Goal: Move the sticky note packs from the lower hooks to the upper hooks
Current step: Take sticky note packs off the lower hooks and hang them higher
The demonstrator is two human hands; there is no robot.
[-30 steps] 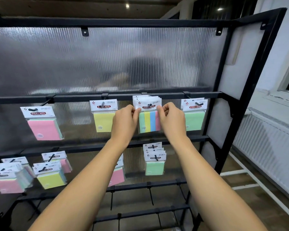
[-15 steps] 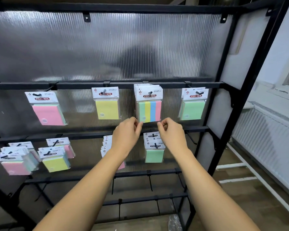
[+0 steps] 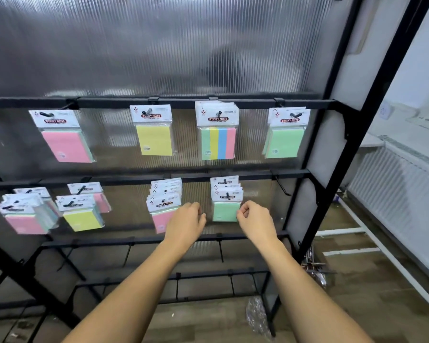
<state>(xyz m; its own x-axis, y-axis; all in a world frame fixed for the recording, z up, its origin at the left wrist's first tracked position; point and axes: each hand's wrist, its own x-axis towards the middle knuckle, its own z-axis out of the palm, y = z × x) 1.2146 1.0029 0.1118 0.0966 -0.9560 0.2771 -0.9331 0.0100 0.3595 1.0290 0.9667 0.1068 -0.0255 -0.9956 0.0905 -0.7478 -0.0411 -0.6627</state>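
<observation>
Pink pack (image 3: 160, 220) half behind left hand (image 3: 185, 222)

Soft, even indoor light fills the scene. It is brightest on the white wall (image 3: 416, 58) at the right, while the ribbed translucent plastic back panel (image 3: 159, 45) carries pale streaks of glare and a dim, smeared reflection. The black metal rack frame (image 3: 372, 95) leans and bows toward the edges through the wide lens. The pink sticky note packs (image 3: 22, 219) at lower left look soft and blurred, though the multicoloured striped sticky note pack (image 3: 217, 144) shows sharp.
</observation>
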